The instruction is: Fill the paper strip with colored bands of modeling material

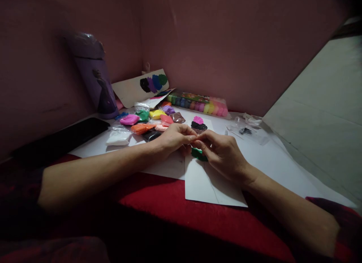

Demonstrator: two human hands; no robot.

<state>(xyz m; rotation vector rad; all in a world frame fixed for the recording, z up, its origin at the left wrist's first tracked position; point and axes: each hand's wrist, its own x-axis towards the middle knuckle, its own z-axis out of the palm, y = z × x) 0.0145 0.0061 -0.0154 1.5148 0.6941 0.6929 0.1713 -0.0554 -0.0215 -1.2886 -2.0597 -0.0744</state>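
My left hand point(178, 138) and my right hand point(223, 148) meet above a white sheet of card point(209, 187), fingertips pinched together. Whatever lies between the fingers is too small to make out. On the card, a pink patch point(198, 120) sits above a black patch point(199, 125), with a brown patch partly behind my fingers. Below my hands shows a green patch point(199, 154), partly covered by my right hand. Several bags of coloured clay, among them an orange one point(143, 128) and a brown one point(177, 118), lie left of my left hand.
A purple tumbler point(97, 78) stands at the left by the wall, near a black phone-like slab point(65, 136). Behind lie a painted card point(141, 87) and a clear box of coloured pieces point(198, 102). Crumpled clear plastic point(249, 129) rests at right. Red cloth point(169, 195) covers the front edge.
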